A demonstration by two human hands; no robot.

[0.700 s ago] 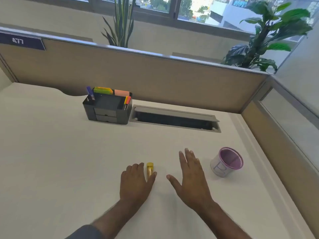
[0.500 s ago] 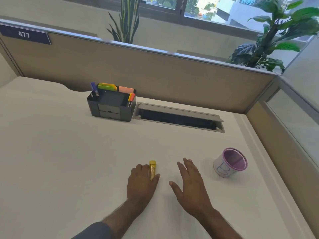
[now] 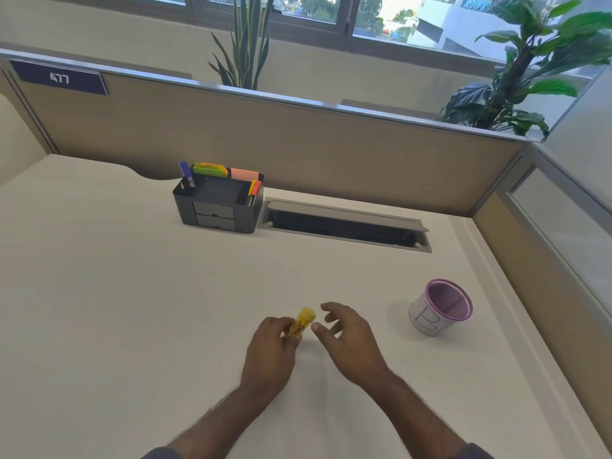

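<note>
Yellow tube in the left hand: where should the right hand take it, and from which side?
Best bet: pinch the capped end of the yellow tube: it juts clear of the left hand, tilted away and rightward; that hand's fingers cover the lower body. Come from the right, where the open right hand hovers.

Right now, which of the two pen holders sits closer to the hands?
The round purple mesh cup, just right of the right hand. The black organizer stands farther back, near the partition.

Bright daylight from windows point(image 3: 331, 11); soft shadows, wide-angle edge distortion.
</note>
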